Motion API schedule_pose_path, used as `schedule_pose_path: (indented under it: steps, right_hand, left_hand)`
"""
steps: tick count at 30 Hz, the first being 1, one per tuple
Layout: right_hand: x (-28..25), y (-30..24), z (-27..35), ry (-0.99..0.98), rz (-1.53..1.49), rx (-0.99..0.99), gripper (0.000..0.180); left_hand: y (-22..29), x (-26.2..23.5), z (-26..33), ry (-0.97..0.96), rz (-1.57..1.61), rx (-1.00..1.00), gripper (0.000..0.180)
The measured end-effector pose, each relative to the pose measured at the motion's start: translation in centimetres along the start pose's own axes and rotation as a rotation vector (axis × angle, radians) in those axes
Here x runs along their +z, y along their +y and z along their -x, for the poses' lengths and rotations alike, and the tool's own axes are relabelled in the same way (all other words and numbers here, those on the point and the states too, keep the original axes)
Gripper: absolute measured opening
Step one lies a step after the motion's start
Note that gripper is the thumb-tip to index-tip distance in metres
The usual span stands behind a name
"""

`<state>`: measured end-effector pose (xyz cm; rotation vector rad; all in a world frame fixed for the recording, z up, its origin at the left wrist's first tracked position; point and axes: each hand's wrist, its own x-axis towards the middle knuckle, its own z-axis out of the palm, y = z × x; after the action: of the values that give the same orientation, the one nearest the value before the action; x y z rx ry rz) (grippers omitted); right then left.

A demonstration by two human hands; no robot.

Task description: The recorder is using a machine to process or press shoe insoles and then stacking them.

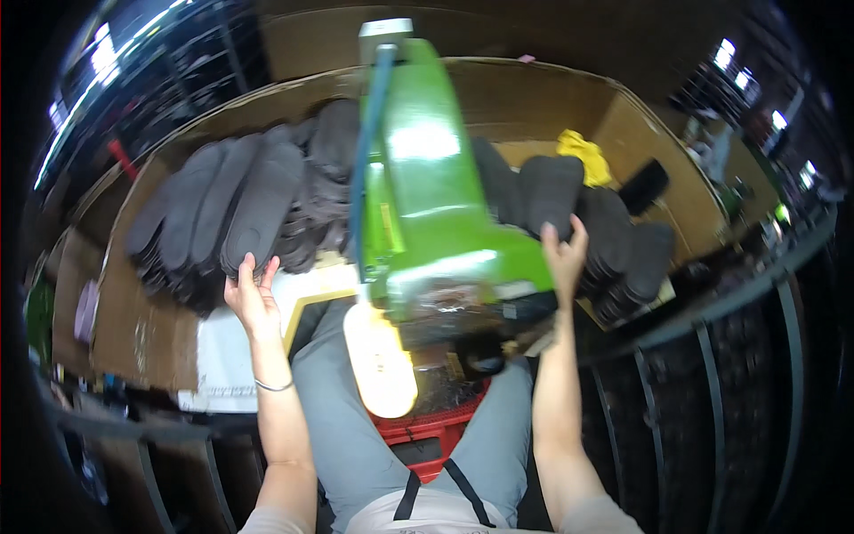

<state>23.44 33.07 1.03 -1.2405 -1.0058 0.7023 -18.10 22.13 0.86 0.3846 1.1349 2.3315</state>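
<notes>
My left hand closes its fingertips on the near end of a dark grey insole, the top one of a pile on the left. On the right, my right hand has thumb and finger at the near end of another dark grey insole, also atop a pile. Between my hands stands a green machine, with dark parts at its lower front. A bright, pale yellow, rounded long piece shows at its lower left, above my lap; its kind is unclear.
A large cardboard box spreads around the machine, its walls enclosing the insole piles. Inside at right lie a yellow crumpled cloth-like thing and a black piece. A white board lies at the near left. Metal bars run at the right.
</notes>
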Motion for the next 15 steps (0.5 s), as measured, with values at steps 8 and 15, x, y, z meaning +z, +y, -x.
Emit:
schedule_pose_path:
  steps: [8, 15]
  right_hand:
    - [-6.7, 5.5, 15.2, -0.770, 0.057, 0.240, 0.067]
    - [-11.4, 5.4, 28.4, -0.919, -0.193, 0.791, 0.039]
  left_hand:
    - [7.7, -5.4, 15.5, -0.231, 0.010, 0.442, 0.035]
    - [0.8, -2.0, 25.9, -0.291, -0.074, -0.478, 0.022]
